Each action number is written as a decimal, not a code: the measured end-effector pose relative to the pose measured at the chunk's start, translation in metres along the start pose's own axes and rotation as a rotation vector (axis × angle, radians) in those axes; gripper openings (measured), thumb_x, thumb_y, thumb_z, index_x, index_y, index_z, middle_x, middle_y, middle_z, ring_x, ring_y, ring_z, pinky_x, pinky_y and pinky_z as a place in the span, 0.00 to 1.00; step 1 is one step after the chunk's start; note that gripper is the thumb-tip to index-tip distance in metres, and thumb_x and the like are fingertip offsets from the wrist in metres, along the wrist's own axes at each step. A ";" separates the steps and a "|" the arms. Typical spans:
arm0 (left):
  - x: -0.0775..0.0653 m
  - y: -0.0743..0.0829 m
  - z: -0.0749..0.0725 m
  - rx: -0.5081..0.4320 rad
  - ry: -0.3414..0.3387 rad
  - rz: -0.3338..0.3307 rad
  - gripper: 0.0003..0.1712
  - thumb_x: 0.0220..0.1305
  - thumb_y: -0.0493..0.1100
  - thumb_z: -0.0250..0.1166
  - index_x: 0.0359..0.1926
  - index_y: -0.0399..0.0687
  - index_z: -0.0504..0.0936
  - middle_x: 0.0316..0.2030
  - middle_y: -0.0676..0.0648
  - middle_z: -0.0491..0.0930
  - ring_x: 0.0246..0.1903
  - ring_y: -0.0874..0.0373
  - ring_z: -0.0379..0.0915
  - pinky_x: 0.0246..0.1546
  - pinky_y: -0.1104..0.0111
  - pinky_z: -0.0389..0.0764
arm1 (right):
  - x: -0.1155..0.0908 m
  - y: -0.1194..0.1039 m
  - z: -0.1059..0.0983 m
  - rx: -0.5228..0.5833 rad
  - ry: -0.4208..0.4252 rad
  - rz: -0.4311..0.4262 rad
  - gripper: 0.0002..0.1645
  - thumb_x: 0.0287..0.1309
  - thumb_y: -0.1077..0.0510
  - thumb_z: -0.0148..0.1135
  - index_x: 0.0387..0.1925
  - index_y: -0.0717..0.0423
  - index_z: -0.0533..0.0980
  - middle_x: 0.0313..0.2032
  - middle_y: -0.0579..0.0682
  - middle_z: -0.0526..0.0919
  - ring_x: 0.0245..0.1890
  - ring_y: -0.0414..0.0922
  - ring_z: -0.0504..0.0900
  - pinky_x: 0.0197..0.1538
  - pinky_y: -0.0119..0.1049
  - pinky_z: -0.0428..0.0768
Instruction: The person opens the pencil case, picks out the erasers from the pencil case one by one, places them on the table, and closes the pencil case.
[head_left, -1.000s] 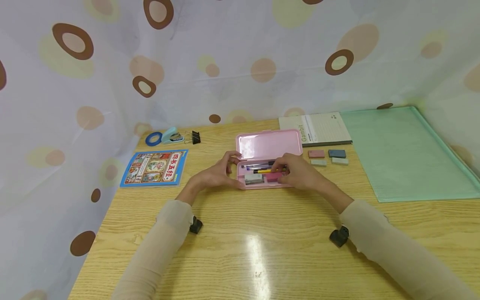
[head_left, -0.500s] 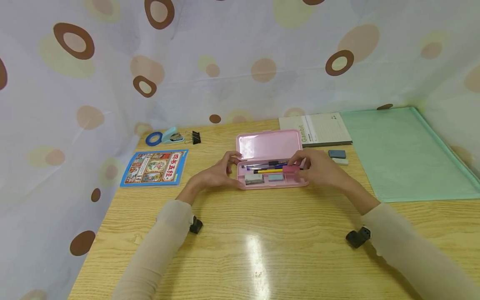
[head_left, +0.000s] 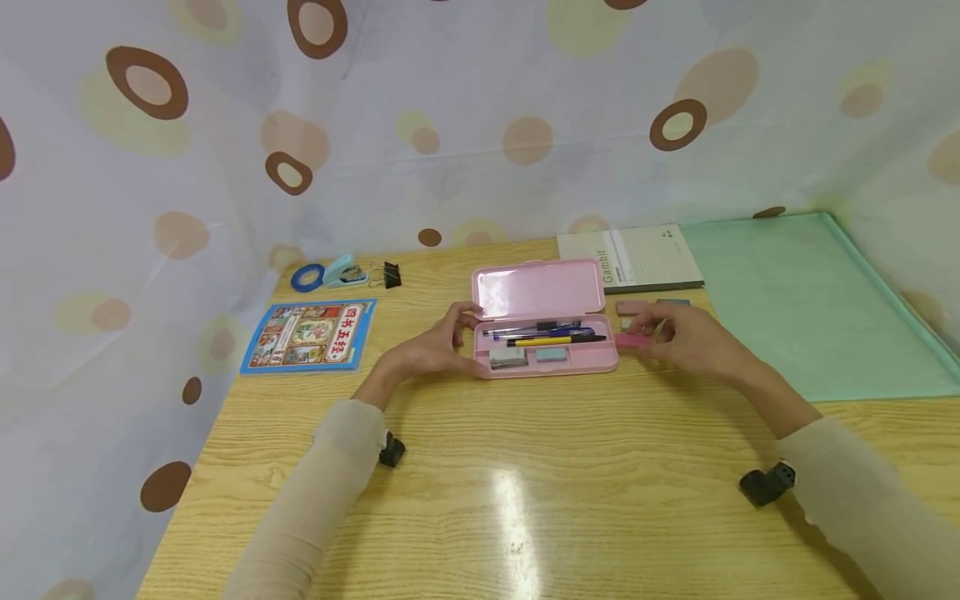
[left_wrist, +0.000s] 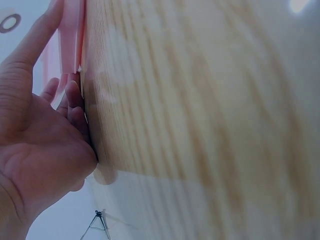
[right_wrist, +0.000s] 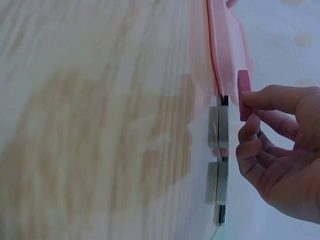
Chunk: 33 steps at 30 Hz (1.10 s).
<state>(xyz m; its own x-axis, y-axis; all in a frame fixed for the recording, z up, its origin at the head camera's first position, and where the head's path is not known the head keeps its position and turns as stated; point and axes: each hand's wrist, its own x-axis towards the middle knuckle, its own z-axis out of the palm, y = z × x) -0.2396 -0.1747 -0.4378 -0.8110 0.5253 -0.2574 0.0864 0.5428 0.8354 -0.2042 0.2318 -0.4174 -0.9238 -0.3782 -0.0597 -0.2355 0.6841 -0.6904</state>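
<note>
An open pink pencil case (head_left: 594,358) lies mid-table. My left hand (head_left: 431,350) holds its left end, thumb at the front corner and fingers near the hinge. To the right of the case, my right hand (head_left: 693,343) pinches a dark pink eraser (right_wrist: 244,82) between thumb and fingers, raised above the table in the right wrist view. Inside the case lie a yellow pen (head_left: 555,341) and other pens. The front compartments hold a whitish block (head_left: 507,357) and a light blue eraser (head_left: 551,355).
Behind my right hand are several erasers, partly covered, including a dusty pink eraser (head_left: 632,307). A notebook (head_left: 652,257) and green mesh pouch (head_left: 832,317) lie farther right. At left are a blue booklet (head_left: 309,336), stapler (head_left: 346,272), tape roll (head_left: 307,277) and binder clip (head_left: 392,275).
My right hand has lifted the dark pink eraser out of the case and carried it right, past the case's right end. The light blue eraser came into sight. My left hand has stayed put.
</note>
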 end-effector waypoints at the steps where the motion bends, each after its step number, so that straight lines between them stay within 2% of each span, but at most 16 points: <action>1: 0.000 0.000 0.000 -0.001 0.000 -0.001 0.56 0.55 0.48 0.82 0.75 0.60 0.53 0.64 0.46 0.63 0.51 0.50 0.58 0.52 0.58 0.63 | -0.001 0.002 -0.001 -0.005 -0.005 0.006 0.16 0.65 0.64 0.67 0.54 0.60 0.81 0.48 0.58 0.82 0.40 0.50 0.78 0.36 0.39 0.78; 7: 0.000 -0.001 -0.001 -0.011 -0.008 -0.003 0.56 0.56 0.48 0.81 0.75 0.58 0.52 0.64 0.46 0.63 0.52 0.50 0.57 0.52 0.59 0.63 | -0.001 0.009 -0.003 -0.025 -0.030 0.005 0.15 0.63 0.67 0.67 0.52 0.60 0.81 0.49 0.58 0.82 0.42 0.51 0.77 0.40 0.40 0.78; 15: 0.000 -0.001 -0.001 0.000 -0.003 -0.002 0.56 0.56 0.49 0.81 0.75 0.60 0.53 0.64 0.47 0.63 0.51 0.50 0.58 0.51 0.58 0.64 | 0.003 0.013 -0.005 -0.045 -0.023 -0.024 0.13 0.61 0.69 0.66 0.48 0.60 0.82 0.46 0.58 0.81 0.39 0.49 0.77 0.36 0.40 0.77; 22: 0.001 0.000 0.000 0.007 -0.009 -0.002 0.57 0.55 0.49 0.82 0.75 0.60 0.52 0.64 0.47 0.63 0.51 0.51 0.58 0.52 0.58 0.64 | 0.005 0.012 -0.005 -0.036 -0.015 0.002 0.12 0.61 0.68 0.68 0.47 0.59 0.83 0.47 0.58 0.82 0.39 0.50 0.77 0.36 0.39 0.77; 27: 0.001 0.001 0.000 -0.005 -0.010 -0.001 0.57 0.55 0.48 0.82 0.75 0.59 0.52 0.64 0.47 0.63 0.51 0.50 0.58 0.52 0.58 0.64 | 0.005 0.008 -0.009 -0.026 0.001 0.017 0.12 0.64 0.62 0.70 0.49 0.59 0.83 0.49 0.58 0.84 0.43 0.51 0.80 0.39 0.38 0.79; 30: 0.000 0.002 0.000 -0.003 -0.007 -0.005 0.57 0.55 0.47 0.82 0.75 0.59 0.52 0.64 0.47 0.63 0.51 0.50 0.58 0.52 0.58 0.64 | 0.007 0.003 -0.009 -0.018 0.011 0.012 0.17 0.64 0.55 0.73 0.51 0.58 0.83 0.48 0.57 0.85 0.42 0.49 0.81 0.40 0.36 0.78; 33: 0.000 0.002 0.000 -0.001 -0.007 -0.012 0.57 0.55 0.47 0.82 0.75 0.59 0.52 0.64 0.47 0.63 0.51 0.50 0.58 0.52 0.59 0.64 | 0.009 -0.003 -0.007 0.016 0.010 -0.015 0.21 0.63 0.54 0.74 0.54 0.59 0.83 0.48 0.57 0.85 0.40 0.48 0.81 0.39 0.35 0.78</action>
<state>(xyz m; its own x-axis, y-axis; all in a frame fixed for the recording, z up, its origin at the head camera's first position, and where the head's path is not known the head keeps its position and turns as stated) -0.2393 -0.1740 -0.4360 -0.8081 0.5230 -0.2711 0.0759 0.5488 0.8325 -0.2141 0.2304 -0.4113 -0.9230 -0.3824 -0.0422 -0.2447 0.6682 -0.7026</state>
